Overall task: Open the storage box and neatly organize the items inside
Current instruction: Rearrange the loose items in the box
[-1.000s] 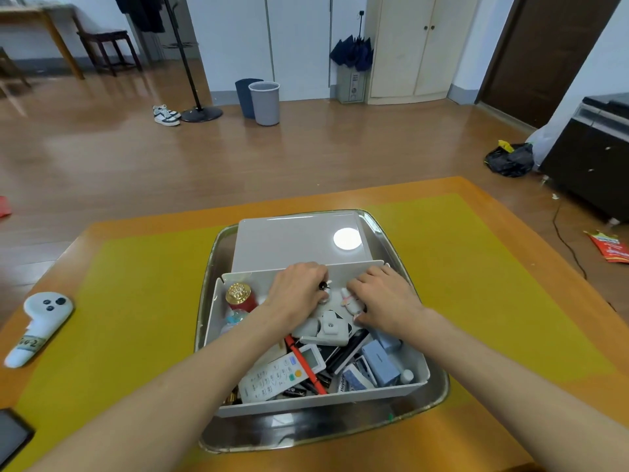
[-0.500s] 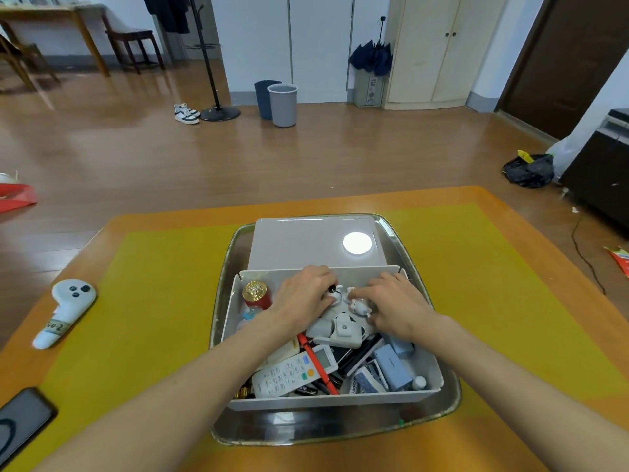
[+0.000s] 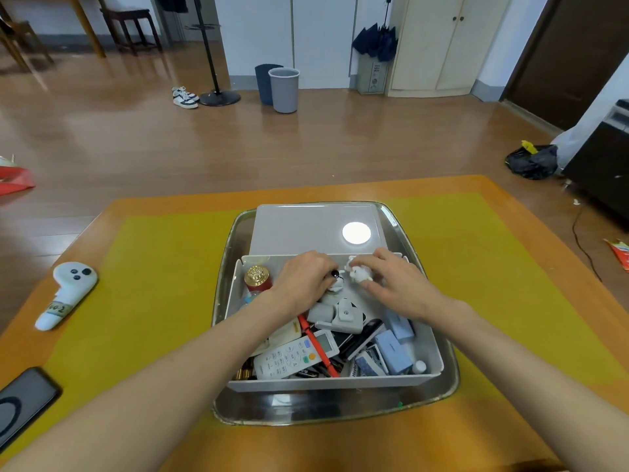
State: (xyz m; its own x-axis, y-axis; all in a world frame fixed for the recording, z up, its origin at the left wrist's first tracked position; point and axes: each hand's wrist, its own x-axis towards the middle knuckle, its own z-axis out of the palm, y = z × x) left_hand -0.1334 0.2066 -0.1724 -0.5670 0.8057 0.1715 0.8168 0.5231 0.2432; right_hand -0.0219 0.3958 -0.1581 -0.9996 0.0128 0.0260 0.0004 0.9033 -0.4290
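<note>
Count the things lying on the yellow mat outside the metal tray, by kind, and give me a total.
White handheld controller: 1
Black phone: 1
Total: 2, both on the left side of the yellow mat, apart from the metal tray.

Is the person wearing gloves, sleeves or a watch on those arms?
No. Both forearms are bare as far as the view reaches. The left hand and right hand are bare too: no gloves, rings, watch or wristband visible.
</note>
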